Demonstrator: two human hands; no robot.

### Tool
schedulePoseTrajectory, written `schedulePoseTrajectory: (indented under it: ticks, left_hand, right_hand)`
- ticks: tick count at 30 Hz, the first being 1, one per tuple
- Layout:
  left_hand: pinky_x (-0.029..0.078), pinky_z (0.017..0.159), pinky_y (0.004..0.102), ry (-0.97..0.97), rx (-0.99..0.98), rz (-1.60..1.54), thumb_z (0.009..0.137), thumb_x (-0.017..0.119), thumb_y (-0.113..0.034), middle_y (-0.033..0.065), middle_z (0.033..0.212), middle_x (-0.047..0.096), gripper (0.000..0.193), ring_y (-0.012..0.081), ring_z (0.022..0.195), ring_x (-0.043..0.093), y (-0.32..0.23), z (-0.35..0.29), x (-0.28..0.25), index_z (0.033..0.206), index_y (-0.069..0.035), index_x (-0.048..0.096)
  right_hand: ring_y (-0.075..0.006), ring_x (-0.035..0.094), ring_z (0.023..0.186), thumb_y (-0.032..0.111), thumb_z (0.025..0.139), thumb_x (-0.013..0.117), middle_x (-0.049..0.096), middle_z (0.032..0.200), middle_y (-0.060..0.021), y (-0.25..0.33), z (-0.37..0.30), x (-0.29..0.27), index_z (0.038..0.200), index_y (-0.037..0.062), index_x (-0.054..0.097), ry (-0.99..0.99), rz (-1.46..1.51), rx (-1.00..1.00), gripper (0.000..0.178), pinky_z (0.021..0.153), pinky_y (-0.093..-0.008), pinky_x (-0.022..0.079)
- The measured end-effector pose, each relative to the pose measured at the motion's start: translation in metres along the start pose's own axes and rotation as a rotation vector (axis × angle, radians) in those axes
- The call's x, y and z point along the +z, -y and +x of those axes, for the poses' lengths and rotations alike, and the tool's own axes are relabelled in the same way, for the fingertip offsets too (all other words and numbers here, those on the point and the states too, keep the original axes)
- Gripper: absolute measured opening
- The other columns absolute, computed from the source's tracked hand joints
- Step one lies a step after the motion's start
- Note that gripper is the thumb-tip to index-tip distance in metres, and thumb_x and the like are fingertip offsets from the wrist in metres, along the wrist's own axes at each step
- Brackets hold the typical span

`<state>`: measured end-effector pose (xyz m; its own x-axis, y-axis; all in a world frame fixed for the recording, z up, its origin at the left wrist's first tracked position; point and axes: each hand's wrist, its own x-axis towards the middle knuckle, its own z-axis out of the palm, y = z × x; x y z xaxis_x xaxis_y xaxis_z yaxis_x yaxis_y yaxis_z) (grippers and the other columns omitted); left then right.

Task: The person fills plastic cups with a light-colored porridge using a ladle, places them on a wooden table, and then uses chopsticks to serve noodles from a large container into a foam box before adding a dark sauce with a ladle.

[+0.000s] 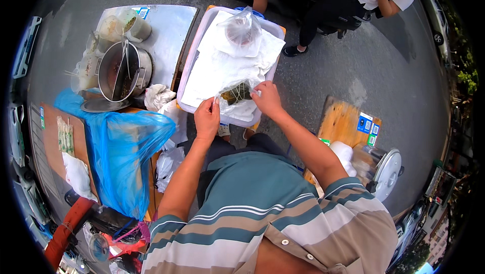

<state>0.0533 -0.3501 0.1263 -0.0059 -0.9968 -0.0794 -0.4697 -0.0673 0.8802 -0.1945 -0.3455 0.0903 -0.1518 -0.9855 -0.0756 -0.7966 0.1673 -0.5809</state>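
Note:
My left hand (207, 119) pinches the near left side of a clear plastic bag (244, 86) between thumb and fingers. My right hand (267, 98) grips the bag's right side, so it is stretched between both hands. Inside it shows a dark green and yellowish bundle (234, 94), crossed by thin pale strands; it looks leaf-wrapped, but I cannot tell exactly. The bag is over the near end of a pale lilac plastic tub (189, 61), lined with white cloth (202, 79). Another clear bag (241, 31) holding something round sits on the cloth's far part.
Left stands a metal-topped table (174, 31) with a steel pot (141, 79) and plastic containers (137, 29). Nearer are blue plastic sheeting (118, 157) and a bundle of wrapped sticks (65, 137). At right, a wooden board (336, 117) adjoins a round metal lid (388, 173). People (333, 1) are beyond the tub.

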Motion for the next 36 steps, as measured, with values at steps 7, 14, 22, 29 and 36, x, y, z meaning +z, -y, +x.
schedulePoseTrajectory:
  ticks: [7, 14, 22, 29, 36]
  left_hand:
    - [0.05, 0.066, 0.0341, 0.037, 0.148, 0.129, 0.097, 0.064, -0.01, 0.0125, 0.083, 0.069, 0.018, 0.0206, 0.07, 0.064, -0.052, 0.01, 0.008, 0.108, 0.0, 0.073]
    - [0.052, 0.087, 0.0297, 0.334, -0.288, -0.635, 0.104, 0.06, -0.016, 0.0057, 0.103, 0.07, 0.026, 0.0129, 0.095, 0.066, -0.112, 0.038, 0.057, 0.124, 0.001, 0.065]
    - [0.052, 0.084, 0.0326, 0.249, -0.501, -0.662, 0.098, 0.067, -0.016, 0.0038, 0.099, 0.067, 0.021, 0.0138, 0.093, 0.064, -0.104, 0.054, 0.084, 0.114, -0.004, 0.065]
    - [0.055, 0.085, 0.0336, 0.152, -0.421, -0.866, 0.093, 0.065, -0.002, 0.0096, 0.097, 0.069, 0.026, 0.0213, 0.085, 0.07, -0.107, 0.058, 0.047, 0.119, -0.001, 0.06]
    - [0.052, 0.064, 0.0286, 0.264, -0.287, -0.204, 0.093, 0.06, -0.003, 0.0042, 0.086, 0.061, 0.021, 0.0099, 0.063, 0.054, -0.132, 0.116, 0.002, 0.113, -0.001, 0.063]
  right_hand:
    - [-0.0139, 0.06, 0.085, 0.026, 0.093, 0.076, 0.064, 0.094, -0.0059, 0.024, 0.015, -0.047, 0.102, -0.0017, 0.075, 0.183, 0.806, 0.378, 0.029, 0.078, -0.03, 0.049]
    - [-0.0198, 0.062, 0.089, 0.023, 0.099, 0.068, 0.059, 0.099, -0.0088, 0.058, 0.016, -0.105, 0.102, 0.0004, 0.075, 0.172, 0.68, 0.081, 0.024, 0.082, -0.0338, 0.051]
    - [-0.0284, 0.062, 0.094, 0.019, 0.098, 0.067, 0.06, 0.101, -0.0146, 0.056, 0.007, -0.093, 0.1, -0.0003, 0.074, 0.107, 0.588, 0.031, 0.021, 0.087, -0.0372, 0.049]
    - [-0.0259, 0.063, 0.093, 0.02, 0.097, 0.067, 0.061, 0.1, -0.0136, 0.047, -0.007, -0.095, 0.112, 0.0013, 0.071, -0.016, 0.729, 0.006, 0.025, 0.084, -0.0369, 0.052]
    - [-0.0304, 0.067, 0.094, 0.024, 0.094, 0.066, 0.066, 0.105, -0.0194, -0.035, 0.006, -0.033, 0.115, 0.0, 0.069, 0.222, 0.457, 0.091, 0.032, 0.087, -0.0396, 0.054]
